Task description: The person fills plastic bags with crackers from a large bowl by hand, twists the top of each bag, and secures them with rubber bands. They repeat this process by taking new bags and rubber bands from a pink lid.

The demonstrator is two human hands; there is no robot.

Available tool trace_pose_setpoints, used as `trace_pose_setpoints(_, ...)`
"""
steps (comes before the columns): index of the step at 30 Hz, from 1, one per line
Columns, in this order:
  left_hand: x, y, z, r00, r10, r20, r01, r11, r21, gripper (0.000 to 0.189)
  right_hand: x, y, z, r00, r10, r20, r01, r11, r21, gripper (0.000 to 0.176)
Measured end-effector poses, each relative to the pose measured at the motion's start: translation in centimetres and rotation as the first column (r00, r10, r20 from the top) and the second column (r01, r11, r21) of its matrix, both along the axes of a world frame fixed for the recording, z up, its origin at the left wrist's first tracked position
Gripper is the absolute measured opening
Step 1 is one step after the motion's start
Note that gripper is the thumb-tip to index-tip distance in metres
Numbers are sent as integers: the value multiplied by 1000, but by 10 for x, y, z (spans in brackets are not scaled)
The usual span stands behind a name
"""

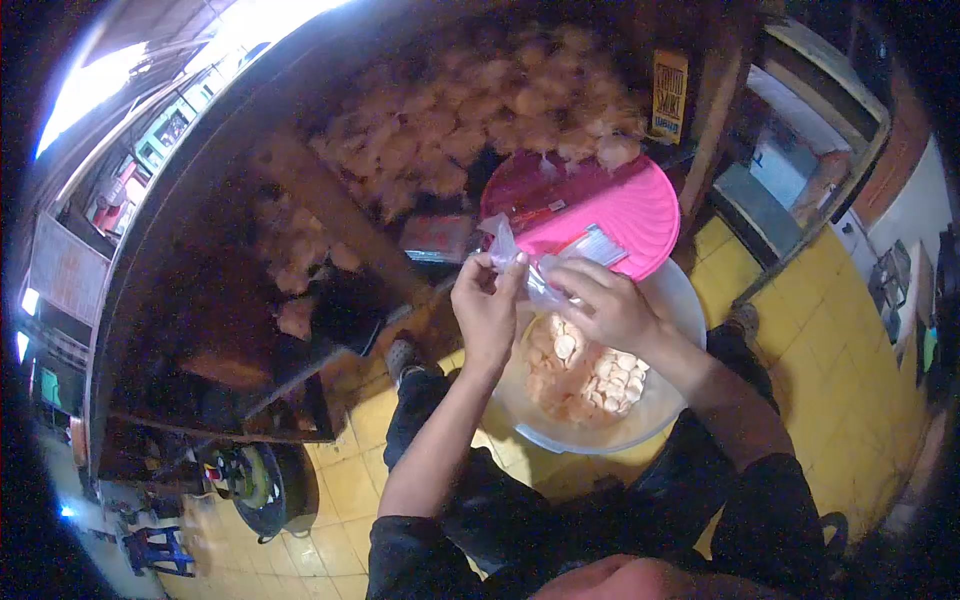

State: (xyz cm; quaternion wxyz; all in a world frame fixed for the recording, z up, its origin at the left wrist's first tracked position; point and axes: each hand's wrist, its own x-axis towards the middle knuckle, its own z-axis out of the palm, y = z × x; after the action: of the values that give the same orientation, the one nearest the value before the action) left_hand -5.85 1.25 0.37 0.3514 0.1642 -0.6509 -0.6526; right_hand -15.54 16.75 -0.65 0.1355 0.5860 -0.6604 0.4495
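Observation:
My left hand [487,305] pinches the top of a thin, clear plastic bag [500,238] between thumb and fingertips. My right hand [603,308] has its fingers bent round the other side of the same bag, which is partly hidden behind them. Both hands are above a translucent round tub [585,440] that stands between my legs. Pale round crackers [615,382] lie inside it. Just beyond the hands, a pink scalloped tray [645,215] carries a packet of thin white sticks or strips [595,243].
A dark wooden table or rack [310,180] holds a wide spread of brownish crackers [450,110]. On it are a yellow box [668,95] and a stack of flat plastic packets [437,238]. A dark pan [262,490] sits on the yellow tiled floor [330,490], near a blue stool [160,550].

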Motion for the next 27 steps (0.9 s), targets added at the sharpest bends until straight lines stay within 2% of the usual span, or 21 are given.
trace_pose_setpoints(1,2,-3,-2,1000,8,3,-8,1000,3,16,-1,-3,-9,998,-32,-61,33,999,7,37)
trace_pose_setpoints(2,3,-6,-3,998,22,52,-17,995,-101,17,2,-4,-10,998,-24,-58,24,1000,10,37)
trace_pose_setpoints(3,5,-8,-5,994,41,101,-19,979,-202,18,6,-6,-9,997,-55,48,56,998,-12,24)
trace_pose_setpoints(4,7,-9,-6,993,48,105,-27,980,-198,18,9,-6,-8,984,-85,154,90,995,-30,12)
trace_pose_setpoints(5,7,-7,-4,993,45,109,-31,990,-134,24,11,-5,-3,985,-79,156,84,996,-26,12)
trace_pose_setpoints(7,13,-6,2,993,42,115,-35,997,-67,30,14,-2,8,920,-223,323,104,932,347,16)
trace_pose_setpoints(9,25,-11,9,926,27,376,-8,999,-51,36,9,-5,-8,907,-203,369,90,949,302,16)
trace_pose_setpoints(10,29,-13,9,926,25,377,-7,999,-49,36,6,-6,-16,894,-180,411,78,964,253,17)
trace_pose_setpoints(11,33,-15,8,913,31,407,47,983,-180,39,5,-6,-19,893,-182,411,78,964,256,17)
trace_pose_setpoints(12,37,-15,6,898,40,438,106,947,-303,42,5,-6,-22,795,-191,575,-8,946,325,15)
trace_pose_setpoints(13,41,-11,6,896,38,441,108,947,-301,42,5,-7,-25,666,-212,715,-104,923,370,14)
trace_pose_setpoints(14,44,-5,7,903,-18,428,176,927,-331,43,8,-8,-29,663,-213,718,-106,922,371,14)
trace_pose_setpoints(15,46,0,5,906,-76,417,241,901,-359,44,12,-10,-33,703,-140,697,-80,959,273,9)
trace_pose_setpoints(16,46,7,1,919,-88,384,229,913,-339,40,15,-12,-35,743,-70,666,-60,984,170,16)
trace_pose_setpoints(17,45,9,-3,917,-87,389,228,915,-333,40,18,-13,-31,739,-70,670,-65,983,175,16)
trace_pose_setpoints(19,45,12,-9,962,-57,269,185,857,-481,35,27,-11,-19,835,-80,544,-41,977,207,15)
trace_pose_setpoints(20,47,11,-2,917,-95,387,259,879,-399,31,29,-13,-19,829,-81,554,-50,975,217,15)
trace_pose_setpoints(22,46,6,-8,910,-140,390,273,912,-308,31,32,-14,-22,896,-18,444,-77,977,197,22)
trace_pose_setpoints(24,46,3,-12,893,-204,401,292,941,-172,29,37,-13,-15,855,-7,518,-142,959,247,27)
trace_pose_setpoints(25,48,4,-7,864,-274,423,272,960,67,29,34,-14,-14,829,14,560,-199,942,271,32)
trace_pose_setpoints(27,46,-1,-15,889,-382,251,260,874,410,30,30,-18,-31,840,88,536,-223,956,192,41)
